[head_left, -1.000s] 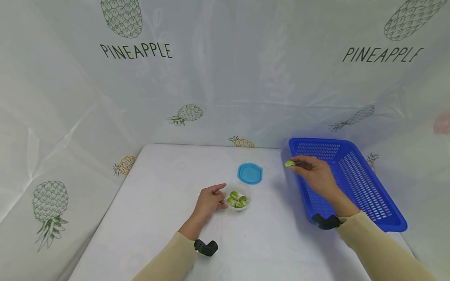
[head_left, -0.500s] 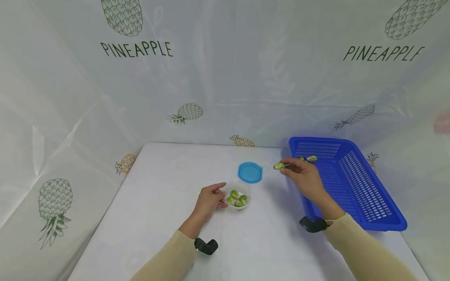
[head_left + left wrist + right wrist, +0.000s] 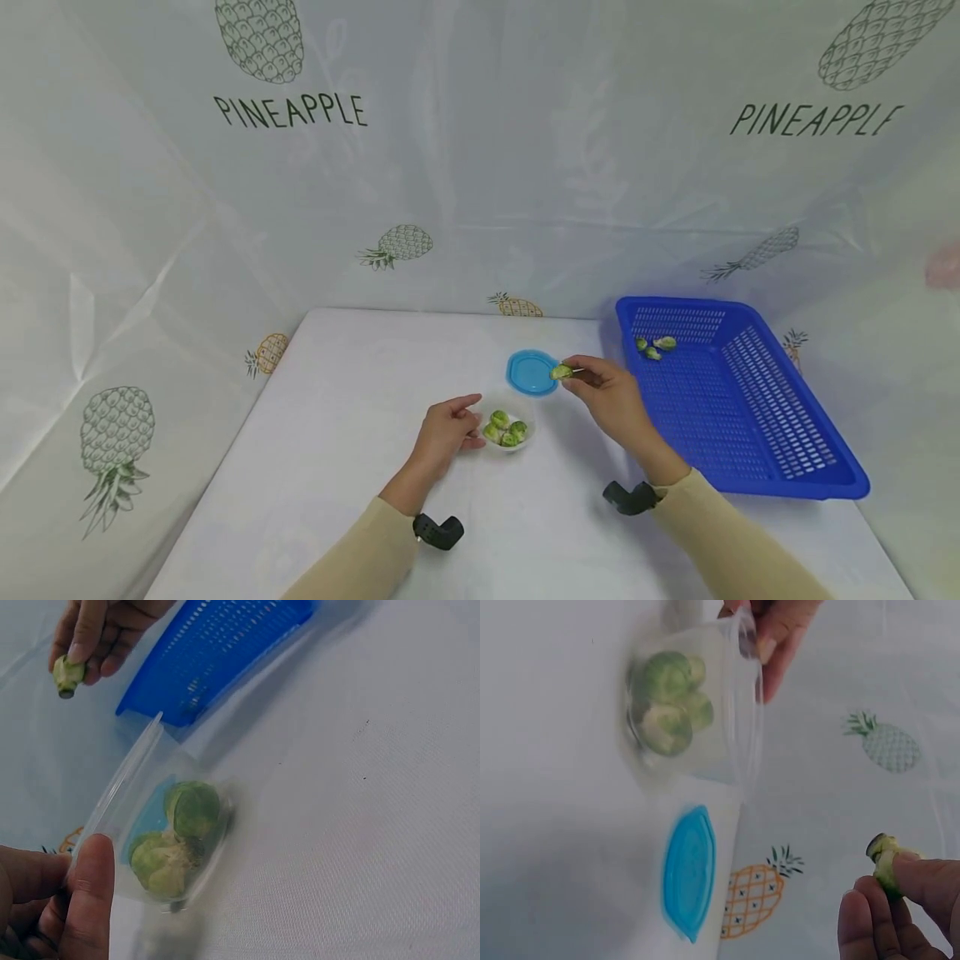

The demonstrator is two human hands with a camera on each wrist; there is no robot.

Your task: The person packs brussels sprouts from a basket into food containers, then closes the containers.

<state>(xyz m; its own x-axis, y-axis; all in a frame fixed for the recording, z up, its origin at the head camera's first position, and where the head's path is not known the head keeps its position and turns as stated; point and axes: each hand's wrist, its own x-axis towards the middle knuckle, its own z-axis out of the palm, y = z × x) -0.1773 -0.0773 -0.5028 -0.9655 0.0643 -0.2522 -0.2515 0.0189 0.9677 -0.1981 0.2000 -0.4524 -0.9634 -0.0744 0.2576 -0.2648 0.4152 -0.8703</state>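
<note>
My right hand [image 3: 609, 402] pinches a Brussels sprout [image 3: 561, 372] between thumb and fingers, up in the air at the right side of the blue lid [image 3: 529, 372]. In the right wrist view the cut stem of this sprout [image 3: 887, 862] points away from the fingers. A small clear plastic container [image 3: 510, 408] with several Brussels sprouts [image 3: 500, 419] inside stands upright on the table. My left hand [image 3: 446, 432] holds its rim from the left, thumb and fingers at the edge in the left wrist view.
A large blue basket [image 3: 738, 408] stands on the right of the white-covered table [image 3: 360, 375], with three Brussels sprouts [image 3: 652, 353] in its far left corner. Behind rises a white sheet [image 3: 480, 167] printed with pineapples.
My right hand has moved left from over the basket's edge to the lid, carrying the sprout. The sprouts in the basket have come into sight. My left hand has stayed at the container.
</note>
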